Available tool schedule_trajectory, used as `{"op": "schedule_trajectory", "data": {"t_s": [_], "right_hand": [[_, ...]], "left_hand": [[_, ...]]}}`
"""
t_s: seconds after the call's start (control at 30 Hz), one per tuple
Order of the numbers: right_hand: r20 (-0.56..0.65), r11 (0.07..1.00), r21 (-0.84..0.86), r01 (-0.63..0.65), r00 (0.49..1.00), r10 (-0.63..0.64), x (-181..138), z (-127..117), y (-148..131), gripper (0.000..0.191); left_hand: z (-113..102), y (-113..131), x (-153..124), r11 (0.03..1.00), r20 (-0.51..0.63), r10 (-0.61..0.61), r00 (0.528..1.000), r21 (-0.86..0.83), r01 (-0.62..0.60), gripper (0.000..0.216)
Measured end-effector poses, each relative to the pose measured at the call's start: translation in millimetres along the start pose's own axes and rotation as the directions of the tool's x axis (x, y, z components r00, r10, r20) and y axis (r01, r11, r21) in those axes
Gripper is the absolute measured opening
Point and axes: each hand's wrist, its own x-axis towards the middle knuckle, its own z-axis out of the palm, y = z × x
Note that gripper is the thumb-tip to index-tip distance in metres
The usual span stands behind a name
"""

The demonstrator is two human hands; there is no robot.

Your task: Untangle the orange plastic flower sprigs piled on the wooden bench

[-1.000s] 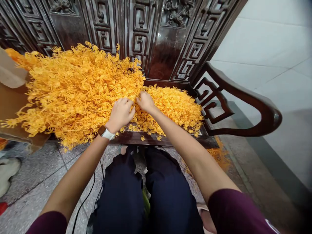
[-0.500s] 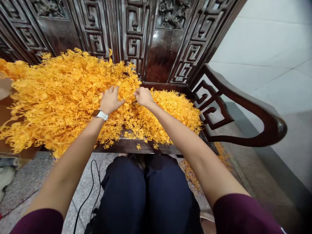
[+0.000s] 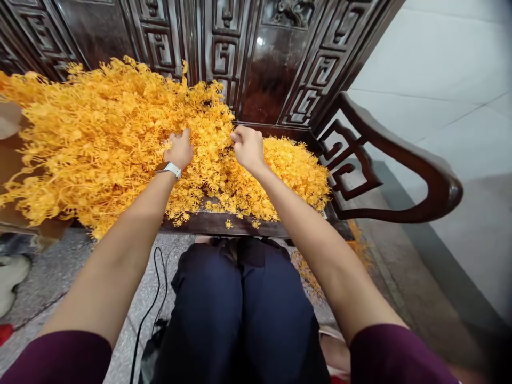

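Observation:
A large heap of orange-yellow artificial flowers, with thin curly petals and stems, covers the left of a dark wooden bench seat. My left hand, wearing a watch on its wrist, is in the right part of this heap. Its fingers are curled in among the flowers, and the tips are partly hidden. To its right my right hand is closed, thumb and fingers pinched together; anything between them is too small to make out. Below and beside it lies a lower pile of orange flower heads.
The bench has a carved backrest and a curved armrest at the right. A few loose flower heads lie along the front edge. Orange bits are scattered on the floor. A black cable runs by my legs, and cardboard shows at the left.
My left hand has gone from spread fingers to curled ones among the flowers. My right hand, still pinched, has shifted slightly up and right. The view has tilted down a little.

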Motion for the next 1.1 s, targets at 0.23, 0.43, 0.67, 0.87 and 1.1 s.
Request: {"op": "schedule_trajectory", "data": {"t_s": [0.23, 0.43, 0.67, 0.87, 1.1], "right_hand": [[-0.052, 1.0, 0.017, 0.015, 0.999, -0.014, 31.0, -11.7, -13.2, 0.02], [0.016, 0.994, 0.077, 0.076, 0.997, -0.077, 38.8, -4.6, -28.1, 0.021], [0.194, 0.674, 0.658, -0.337, 0.94, 0.281, 26.2, 19.4, -35.3, 0.027], [0.18, 0.476, 0.743, -0.47, 0.826, 0.535, -4.8, 6.4, 1.3, 0.017], [0.107, 0.369, 0.791, -0.488, 0.704, 0.702, 27.3, 19.6, 19.4, 0.024]], "left_hand": [[-18.5, -1.5, 9.4, 0.984, 0.056, -0.141, 0.988, -0.098, 0.146, 0.064], [-43.8, 21.9, 7.7, 0.937, -0.124, 0.325, 0.938, -0.089, -0.337, 0.045], [-5.5, 25.9, -17.3, 0.874, 0.119, 0.486, 0.866, -0.102, -0.476, 0.064], [15.9, 9.5, -18.6, 0.858, 0.104, 0.512, 0.853, -0.013, -0.513, 0.053], [18.4, 14.9, -29.1, 0.858, 0.113, 0.504, 0.856, 0.05, -0.511, 0.065]]}}
